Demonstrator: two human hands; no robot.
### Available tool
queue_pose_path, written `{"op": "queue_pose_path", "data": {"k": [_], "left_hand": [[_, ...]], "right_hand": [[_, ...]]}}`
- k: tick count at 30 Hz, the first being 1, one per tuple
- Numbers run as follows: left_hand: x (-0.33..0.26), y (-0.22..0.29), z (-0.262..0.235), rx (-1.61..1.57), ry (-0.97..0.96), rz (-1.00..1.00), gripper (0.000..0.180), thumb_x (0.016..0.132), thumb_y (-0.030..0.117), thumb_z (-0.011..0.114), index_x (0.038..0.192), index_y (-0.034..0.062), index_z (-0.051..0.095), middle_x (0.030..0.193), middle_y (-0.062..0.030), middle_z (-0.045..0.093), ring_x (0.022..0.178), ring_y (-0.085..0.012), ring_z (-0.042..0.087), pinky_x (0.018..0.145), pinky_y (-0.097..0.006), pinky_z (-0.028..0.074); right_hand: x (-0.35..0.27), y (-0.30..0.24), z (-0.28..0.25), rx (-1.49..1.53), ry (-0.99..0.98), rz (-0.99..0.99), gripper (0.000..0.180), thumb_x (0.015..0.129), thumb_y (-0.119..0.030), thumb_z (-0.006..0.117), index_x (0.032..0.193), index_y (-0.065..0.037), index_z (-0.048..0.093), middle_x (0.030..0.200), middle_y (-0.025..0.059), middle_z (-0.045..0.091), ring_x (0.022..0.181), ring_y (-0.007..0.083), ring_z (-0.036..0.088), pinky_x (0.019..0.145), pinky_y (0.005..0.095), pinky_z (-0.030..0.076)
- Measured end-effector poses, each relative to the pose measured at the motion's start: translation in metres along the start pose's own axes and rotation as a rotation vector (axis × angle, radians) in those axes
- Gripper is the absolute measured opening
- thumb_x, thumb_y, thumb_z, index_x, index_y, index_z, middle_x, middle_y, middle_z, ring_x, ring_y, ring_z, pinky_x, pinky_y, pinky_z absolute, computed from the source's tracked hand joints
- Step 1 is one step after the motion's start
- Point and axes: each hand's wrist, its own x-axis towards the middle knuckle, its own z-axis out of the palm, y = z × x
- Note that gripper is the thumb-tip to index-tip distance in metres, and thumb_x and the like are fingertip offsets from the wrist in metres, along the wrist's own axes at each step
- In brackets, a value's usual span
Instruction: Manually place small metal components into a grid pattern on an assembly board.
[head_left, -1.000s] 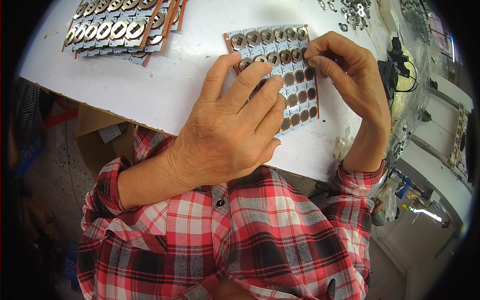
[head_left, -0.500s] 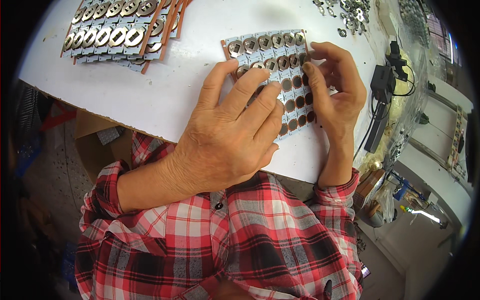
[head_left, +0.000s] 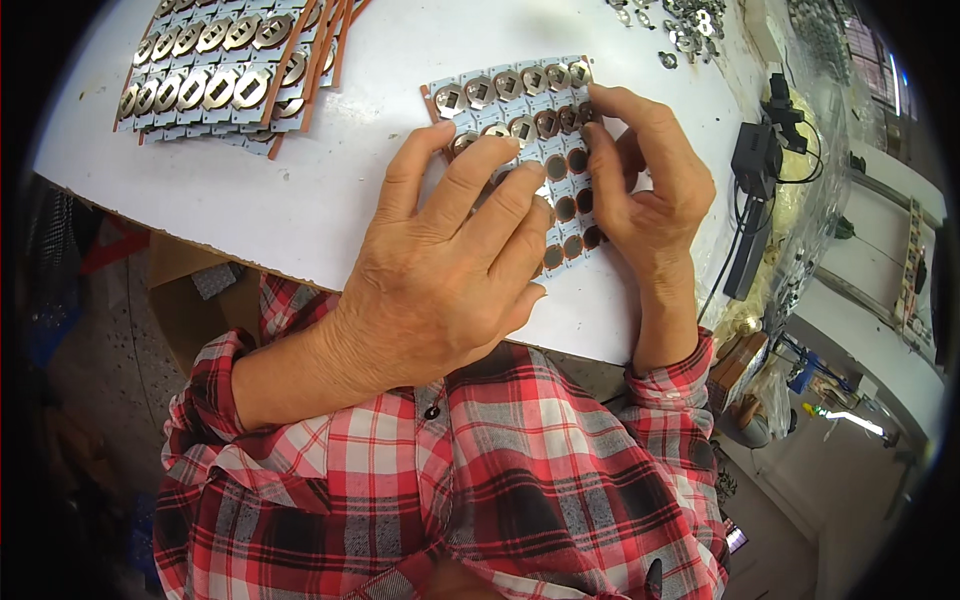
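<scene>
A light-blue circuit board panel (head_left: pixel 572 232) with narrow brown strips at its sides lies on the white table. Round silver battery clips (head_left: pixel 479 92) fill its far row and show in the second row; nearer rows carry bare dark discs (head_left: pixel 566 208). My left hand (head_left: pixel 450 255) rests over the panel's left part, fingers spread and tips touching it, hiding several positions. At the right edge my right hand (head_left: pixel 655 175) is bent, thumb and index finger against the panel by the second row's end clip. Whether a loose clip is between them is hidden.
A stack of similar clip-filled panels (head_left: pixel 205 75) stands at the far left. Loose metal clips (head_left: pixel 690 25) lie scattered at the far right. Along the right side are a black power adapter (head_left: pixel 755 160), a black power strip (head_left: pixel 752 250) and cables. An open cardboard box (head_left: pixel 180 310) sits below the table's left edge.
The whole view has shifted slightly, so the table and panels appear farther left. Both hands keep nearly the same place on the panel.
</scene>
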Motion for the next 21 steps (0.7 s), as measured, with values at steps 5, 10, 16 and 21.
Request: {"op": "queue_pose_path", "data": {"k": [5,10,16,21], "left_hand": [[0.000,0.000,-0.002,-0.003,-0.031,-0.026,0.059,0.064,0.028,0.085,0.112,-0.0023,0.071,0.132,-0.0162,0.062,0.128,-0.0366,0.055,0.111,-0.061,0.039],[-0.001,-0.002,-0.001,-0.018,-0.018,-0.004,0.060,0.063,0.028,0.087,0.112,-0.0020,0.071,0.132,-0.0161,0.063,0.128,-0.0366,0.055,0.112,-0.061,0.039],[-0.001,-0.004,0.000,-0.018,0.006,0.014,0.061,0.061,0.028,0.087,0.111,-0.0027,0.071,0.127,-0.0161,0.064,0.126,-0.0360,0.057,0.109,-0.060,0.041],[-0.005,-0.004,0.006,-0.054,0.153,0.108,0.056,0.056,0.027,0.084,0.101,-0.0035,0.072,0.114,-0.0147,0.068,0.110,-0.0317,0.064,0.094,-0.051,0.051]], "right_hand": [[0.011,0.020,-0.013,-0.039,0.022,0.092,0.024,0.089,0.002,0.073,0.113,-0.003,0.075,0.078,-0.0020,0.065,0.060,0.0017,0.051,0.054,0.0190,0.039],[0.034,0.074,-0.030,-0.041,0.136,0.328,0.016,0.095,-0.011,0.074,0.108,-0.004,0.078,0.075,-0.0057,0.062,0.066,0.0019,0.050,0.058,0.0192,0.038],[0.037,0.084,-0.037,-0.022,0.022,0.276,0.014,0.093,-0.012,0.076,0.103,-0.002,0.075,0.080,-0.0048,0.064,0.068,0.0032,0.050,0.059,0.0207,0.038],[0.015,0.005,-0.039,0.432,-0.050,0.509,0.018,0.095,-0.004,0.073,0.112,0.002,0.074,0.087,0.0003,0.068,0.067,0.0037,0.057,0.055,0.0193,0.043]]}}
